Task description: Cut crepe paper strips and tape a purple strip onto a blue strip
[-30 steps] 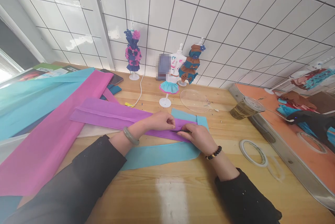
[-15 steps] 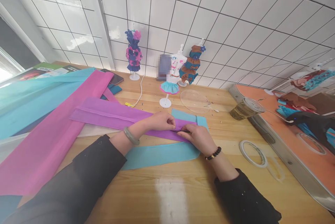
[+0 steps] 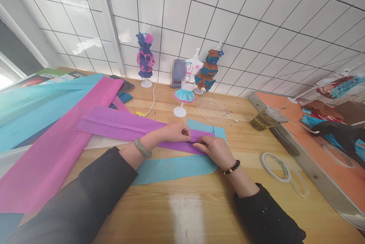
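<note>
A long purple strip of crepe paper [image 3: 119,124] lies across the wooden table [image 3: 199,206], over a blue strip [image 3: 176,168]. My left hand [image 3: 172,131] is closed in a pinch on the purple strip near its right end. My right hand [image 3: 215,149] is closed on the same end, fingers pressed against the fold beside my left fingertips. Both wrists wear bracelets.
Wide pink [image 3: 51,152] and blue [image 3: 34,107] paper sheets cover the left of the table. Three small dress mannequins [image 3: 185,84] stand by the tiled wall. A clear lid [image 3: 212,110], a lidded cup [image 3: 266,117], a tape roll [image 3: 275,166] and an orange mat [image 3: 319,149] lie to the right.
My right hand has shifted slightly left along the purple strip; the dark thin object seen at its fingertips earlier no longer shows. My left hand has stayed put.
</note>
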`<state>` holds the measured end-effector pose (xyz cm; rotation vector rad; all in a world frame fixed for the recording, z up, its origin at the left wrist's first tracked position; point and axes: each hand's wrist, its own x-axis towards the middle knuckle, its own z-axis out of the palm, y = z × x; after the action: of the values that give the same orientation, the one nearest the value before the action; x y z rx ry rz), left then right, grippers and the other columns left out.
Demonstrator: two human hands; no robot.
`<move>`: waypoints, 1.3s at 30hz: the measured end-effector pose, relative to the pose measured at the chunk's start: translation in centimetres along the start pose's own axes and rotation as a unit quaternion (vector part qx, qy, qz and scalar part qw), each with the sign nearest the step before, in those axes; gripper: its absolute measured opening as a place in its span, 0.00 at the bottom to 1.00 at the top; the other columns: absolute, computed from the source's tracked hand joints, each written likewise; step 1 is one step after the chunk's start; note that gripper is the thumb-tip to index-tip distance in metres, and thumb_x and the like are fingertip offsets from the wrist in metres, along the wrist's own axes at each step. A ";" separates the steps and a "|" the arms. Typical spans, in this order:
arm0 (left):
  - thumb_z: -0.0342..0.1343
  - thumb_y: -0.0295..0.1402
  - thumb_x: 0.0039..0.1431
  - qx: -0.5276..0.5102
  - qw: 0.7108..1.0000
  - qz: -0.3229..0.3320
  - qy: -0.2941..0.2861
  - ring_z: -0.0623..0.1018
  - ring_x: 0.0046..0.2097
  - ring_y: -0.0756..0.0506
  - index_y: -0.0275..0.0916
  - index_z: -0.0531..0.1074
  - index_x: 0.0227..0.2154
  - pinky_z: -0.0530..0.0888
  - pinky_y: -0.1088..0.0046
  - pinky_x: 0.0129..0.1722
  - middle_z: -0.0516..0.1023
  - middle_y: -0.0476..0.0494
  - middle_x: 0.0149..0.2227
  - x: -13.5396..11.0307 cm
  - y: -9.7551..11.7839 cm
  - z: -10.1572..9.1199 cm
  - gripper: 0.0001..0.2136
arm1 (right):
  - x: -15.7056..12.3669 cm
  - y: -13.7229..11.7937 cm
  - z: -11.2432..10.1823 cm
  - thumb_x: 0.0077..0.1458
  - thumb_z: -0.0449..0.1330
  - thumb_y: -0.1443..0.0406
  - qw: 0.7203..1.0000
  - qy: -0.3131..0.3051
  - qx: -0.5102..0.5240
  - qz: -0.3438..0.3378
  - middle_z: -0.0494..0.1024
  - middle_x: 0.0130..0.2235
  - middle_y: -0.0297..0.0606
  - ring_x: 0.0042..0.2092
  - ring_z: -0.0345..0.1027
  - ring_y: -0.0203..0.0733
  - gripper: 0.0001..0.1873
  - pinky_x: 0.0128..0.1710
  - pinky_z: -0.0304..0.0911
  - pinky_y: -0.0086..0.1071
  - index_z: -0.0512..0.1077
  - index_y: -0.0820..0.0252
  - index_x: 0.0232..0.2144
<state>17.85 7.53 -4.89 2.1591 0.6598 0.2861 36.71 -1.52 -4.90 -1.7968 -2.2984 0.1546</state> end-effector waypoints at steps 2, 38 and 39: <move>0.50 0.36 0.50 0.000 1.000 -0.002 0.000 0.68 0.29 0.51 0.37 0.73 0.27 0.62 0.77 0.28 0.73 0.50 0.26 0.0 0.0 0.0 0.10 | 0.0 0.0 0.0 0.54 0.49 0.49 1.000 0.001 0.002 0.001 0.77 0.28 0.36 0.30 0.69 0.38 0.21 0.29 0.57 0.28 0.73 0.56 0.30; 0.52 0.33 0.44 0.007 0.996 -0.040 -0.074 0.72 0.30 0.50 0.39 0.73 0.24 0.64 0.78 0.28 0.76 0.51 0.27 -0.4 -1.5 -2.5 0.07 | 0.0 0.3 0.0 0.54 0.48 0.48 1.000 -0.018 0.016 0.002 0.76 0.29 0.35 0.32 0.69 0.39 0.21 0.28 0.57 0.29 0.72 0.55 0.31; 0.52 0.33 0.44 0.006 0.996 -0.041 -0.074 0.73 0.30 0.50 0.39 0.73 0.24 0.64 0.78 0.28 0.76 0.51 0.27 -0.4 -1.6 -2.5 0.07 | 0.0 0.3 0.0 0.54 0.48 0.48 1.000 -0.020 0.020 0.002 0.76 0.29 0.35 0.32 0.69 0.39 0.21 0.29 0.57 0.29 0.73 0.55 0.31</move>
<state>15.97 9.76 -4.57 2.1340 0.6634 0.0781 36.97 -1.42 -4.92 -1.7951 -2.3025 0.2385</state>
